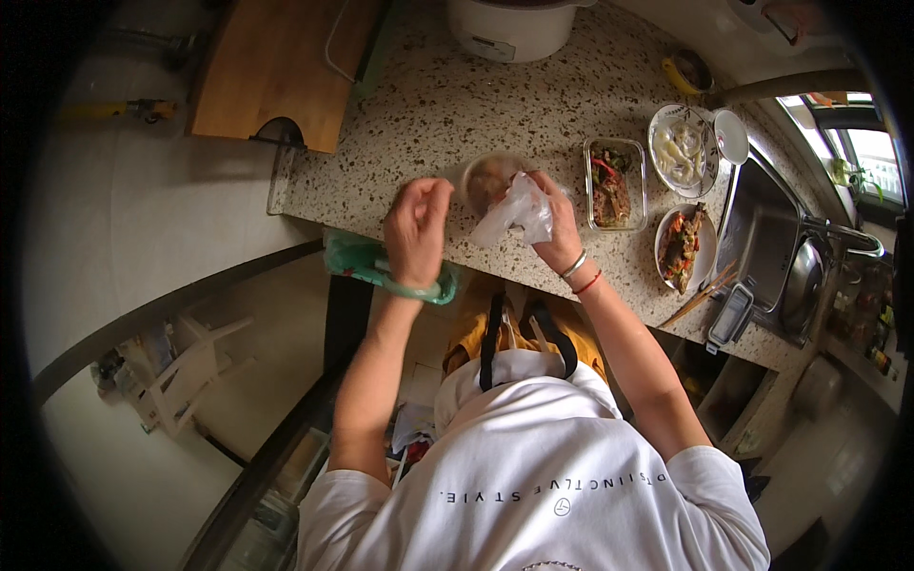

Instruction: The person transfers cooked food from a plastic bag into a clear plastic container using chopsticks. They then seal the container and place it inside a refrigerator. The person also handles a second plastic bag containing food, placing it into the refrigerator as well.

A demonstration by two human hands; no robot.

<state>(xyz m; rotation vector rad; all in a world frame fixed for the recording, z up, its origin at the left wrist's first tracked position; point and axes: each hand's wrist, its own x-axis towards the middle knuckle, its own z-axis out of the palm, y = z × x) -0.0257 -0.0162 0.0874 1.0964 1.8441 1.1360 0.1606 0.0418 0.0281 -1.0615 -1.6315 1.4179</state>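
From here I can't make out what fills the round container (479, 185); it's blurred, and the clear bag (519, 211) in the right hand (560, 226) covers part of it. The left hand (416, 238) hides whether it grips anything, its forearm crossing the green plastic (350, 255). 2 things get cut off up top: the white appliance (514, 34) and wooden board (281, 76).

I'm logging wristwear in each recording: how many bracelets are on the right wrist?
2 visible: a silver bangle nearer the right hand, and a thin red band just behind it, toward the elbow. Anything on the underside would be hidden.
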